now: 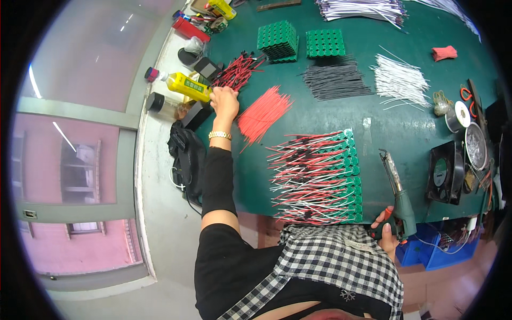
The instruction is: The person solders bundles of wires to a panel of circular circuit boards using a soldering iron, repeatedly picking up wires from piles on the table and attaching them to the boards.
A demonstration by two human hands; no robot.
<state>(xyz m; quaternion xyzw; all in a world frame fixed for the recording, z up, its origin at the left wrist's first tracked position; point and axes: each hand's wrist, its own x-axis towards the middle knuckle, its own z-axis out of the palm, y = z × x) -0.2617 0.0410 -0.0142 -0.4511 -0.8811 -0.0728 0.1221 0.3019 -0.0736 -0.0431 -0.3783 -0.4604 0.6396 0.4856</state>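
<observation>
My left hand (225, 102) is stretched out to the far left, its fingers curled closed; what they hold, if anything, is hidden. It is beside a yellow bottle (189, 86) and the near end of a pile of red-and-black wires (238, 72). In my right hand (388, 230), at the table's front edge, is a green gun-shaped soldering iron (401, 209), its metal tip pointing away from me. Between my arms lies a panel of green circuit boards (352, 178), with red, white and black wires (309, 178) fanning out from it to the left.
Bundles of red wires (264, 114), black wires (337, 80) and white wires (400, 80) lie farther back. Green board panels (277, 41) are stacked behind. On the right are a solder spool (457, 117) and black fan (445, 173); a black bag (186, 160) sits left.
</observation>
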